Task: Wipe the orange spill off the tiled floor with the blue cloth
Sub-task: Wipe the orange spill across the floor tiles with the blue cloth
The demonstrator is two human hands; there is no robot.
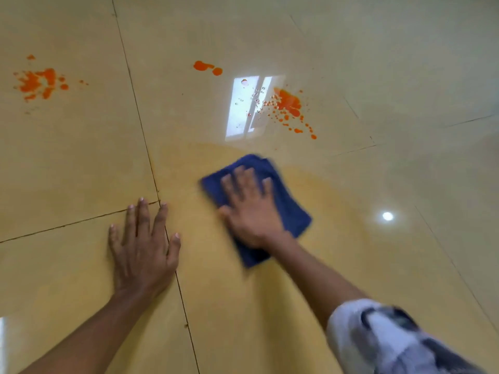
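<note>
A folded blue cloth lies flat on the glossy beige tiled floor. My right hand presses down on it with fingers spread, and both look motion-blurred. My left hand rests flat on the floor to the left, palm down, holding nothing. Orange spill shows in three patches farther away: a splatter beyond the cloth to the right, two blobs above the cloth, and a splash at the far left. A faint orange smear tints the tile around the cloth.
Dark grout lines cross the floor and meet just by my left fingertips. A bright window reflection with clear droplets lies next to the right splatter. A round lamp reflection shines at the right.
</note>
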